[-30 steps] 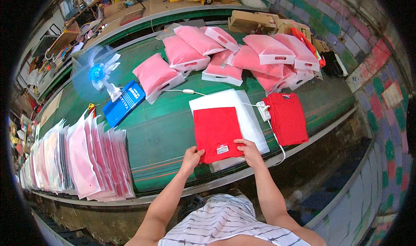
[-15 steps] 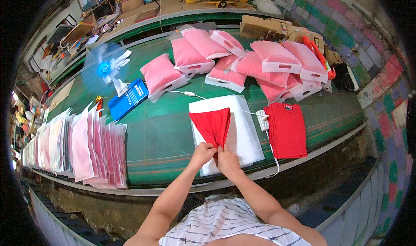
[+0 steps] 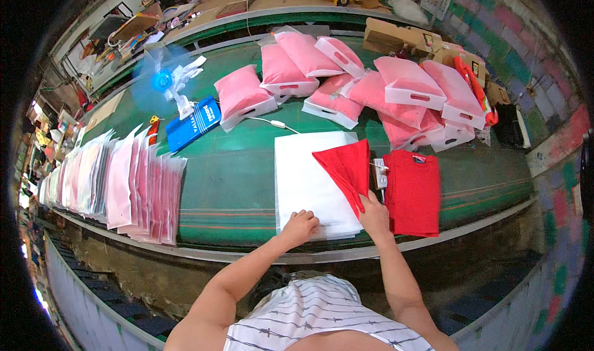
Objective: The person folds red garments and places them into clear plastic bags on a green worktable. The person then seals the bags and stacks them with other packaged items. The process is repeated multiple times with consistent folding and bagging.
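Red cloth (image 3: 346, 168) fans up-left from right hand (image 3: 375, 214) pinch grip; left hand (image 3: 299, 226) seemingly flat.

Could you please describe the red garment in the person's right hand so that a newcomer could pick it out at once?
Start at the long green table and find the stack of white sheets at its near edge. The red garment hangs over that stack's right side, pinched by the right hand. Unlike the flat pile of red garments beside it, it is lifted and folded to a point.
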The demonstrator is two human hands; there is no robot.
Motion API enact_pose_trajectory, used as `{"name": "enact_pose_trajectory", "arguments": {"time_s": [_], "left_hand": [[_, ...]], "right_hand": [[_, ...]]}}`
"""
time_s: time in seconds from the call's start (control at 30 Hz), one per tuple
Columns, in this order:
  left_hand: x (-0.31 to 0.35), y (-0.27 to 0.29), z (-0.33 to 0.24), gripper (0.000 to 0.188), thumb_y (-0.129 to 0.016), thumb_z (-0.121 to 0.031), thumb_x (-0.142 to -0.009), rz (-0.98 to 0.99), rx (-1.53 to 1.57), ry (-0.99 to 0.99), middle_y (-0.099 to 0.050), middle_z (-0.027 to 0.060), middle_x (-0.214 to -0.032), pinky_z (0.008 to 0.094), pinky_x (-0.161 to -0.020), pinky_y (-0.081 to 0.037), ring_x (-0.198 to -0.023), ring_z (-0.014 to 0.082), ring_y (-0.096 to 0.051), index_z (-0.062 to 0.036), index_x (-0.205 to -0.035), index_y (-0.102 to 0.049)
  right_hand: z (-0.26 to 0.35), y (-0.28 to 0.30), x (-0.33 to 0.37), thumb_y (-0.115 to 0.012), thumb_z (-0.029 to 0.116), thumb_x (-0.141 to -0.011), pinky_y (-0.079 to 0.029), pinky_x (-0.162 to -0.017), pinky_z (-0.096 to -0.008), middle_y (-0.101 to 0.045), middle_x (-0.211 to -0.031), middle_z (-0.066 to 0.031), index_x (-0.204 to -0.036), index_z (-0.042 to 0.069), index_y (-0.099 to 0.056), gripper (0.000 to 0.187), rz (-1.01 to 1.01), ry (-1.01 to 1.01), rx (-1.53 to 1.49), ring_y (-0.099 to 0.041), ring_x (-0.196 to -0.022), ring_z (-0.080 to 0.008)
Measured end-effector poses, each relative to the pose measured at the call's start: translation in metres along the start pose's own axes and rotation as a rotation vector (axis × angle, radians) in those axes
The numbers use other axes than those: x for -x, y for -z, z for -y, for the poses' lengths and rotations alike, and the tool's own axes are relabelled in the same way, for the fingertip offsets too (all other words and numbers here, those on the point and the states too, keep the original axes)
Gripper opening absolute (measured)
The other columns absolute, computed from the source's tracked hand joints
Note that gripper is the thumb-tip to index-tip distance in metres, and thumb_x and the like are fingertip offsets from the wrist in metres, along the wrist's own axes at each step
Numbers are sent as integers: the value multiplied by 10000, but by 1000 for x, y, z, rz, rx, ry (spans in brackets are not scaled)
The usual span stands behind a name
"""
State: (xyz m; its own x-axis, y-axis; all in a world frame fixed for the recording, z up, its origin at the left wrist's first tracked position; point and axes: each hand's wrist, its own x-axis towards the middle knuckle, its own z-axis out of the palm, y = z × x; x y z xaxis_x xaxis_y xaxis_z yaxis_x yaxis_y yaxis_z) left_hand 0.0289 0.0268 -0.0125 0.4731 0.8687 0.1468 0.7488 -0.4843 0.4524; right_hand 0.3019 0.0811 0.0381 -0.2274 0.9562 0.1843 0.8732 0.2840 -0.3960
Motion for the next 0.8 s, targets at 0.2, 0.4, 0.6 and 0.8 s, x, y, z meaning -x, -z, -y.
{"name": "enact_pose_trajectory", "arguments": {"time_s": [0.2, 0.4, 0.6, 0.8], "left_hand": [[-19, -11, 31, 136, -674, -203, -893, 139, 269, 51, -655, 132, -838, 453, -757, -511, -855, 352, -635, -71, -898, -706], [-34, 19, 17, 157, -594, -33, -859, 216, 241, 81, -662, 186, -936, 495, -818, -523, -965, 382, -644, -21, -994, -672], [-32, 50, 5, 184, -576, 21, -810, 263, 1, -73, -594, 197, -1094, 482, -857, -541, -1012, 394, -632, -15, -976, -645], [-26, 52, 13, 249, -588, -8, -802, 197, -71, -82, -572, 181, -1126, 464, -900, -538, -1081, 371, -608, -2, -1045, -641]], "right_hand": [[-25, -15, 3, -641, 271, -930, -560, -815, -509, -603, -1318, -174, -1173, 38, -688, 341, -66, -8, -81, -678, -934, -425], [-15, 11, 12, -675, 194, -876, -555, -847, -493, -593, -1351, -175, -1224, 36, -676, 383, -108, 1, -140, -667, -1002, -419], [8, 85, 40, -717, 147, -863, -544, -901, -466, -624, -1306, -187, -1223, 24, -679, 382, -124, 64, -286, -655, -1081, -406], [6, 133, 88, -832, 165, -786, -534, -965, -421, -674, -1236, -243, -1091, -18, -732, 370, 198, 126, -431, -673, -1120, -384]]}}
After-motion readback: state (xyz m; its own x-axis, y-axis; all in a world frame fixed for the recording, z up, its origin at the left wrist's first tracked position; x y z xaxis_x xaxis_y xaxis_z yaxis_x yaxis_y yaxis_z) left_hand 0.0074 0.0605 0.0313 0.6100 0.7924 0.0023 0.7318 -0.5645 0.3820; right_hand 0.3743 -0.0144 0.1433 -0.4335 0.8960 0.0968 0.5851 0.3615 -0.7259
